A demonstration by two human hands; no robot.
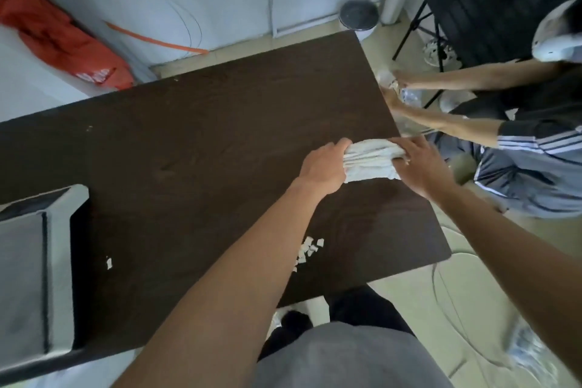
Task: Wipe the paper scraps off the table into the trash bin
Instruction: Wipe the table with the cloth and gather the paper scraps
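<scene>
A dark brown wooden desk fills the middle of the head view, and both hands meet over its far right part on a crumpled white cloth that lies on the desk close to the right edge. The left hand grips the cloth's left end, its fingers curled over the folds; the right hand holds the right end, its fingers bent down onto the fabric. A cluster of small white paper scraps lies on the desk nearer the person, partly hidden behind the left forearm and well apart from the cloth, and a single white scrap lies further left. At the near left corner sits a grey rectangular open-topped container with a pale rim; whether it stands on the desk or beside it I cannot tell. On the floor past the desk's far right corner stands a round pale bin with a dark lid. A second person in a striped sleeve sits at the right, holding a clear plastic bottle at the desk's right edge, with a black slatted folding chair behind
</scene>
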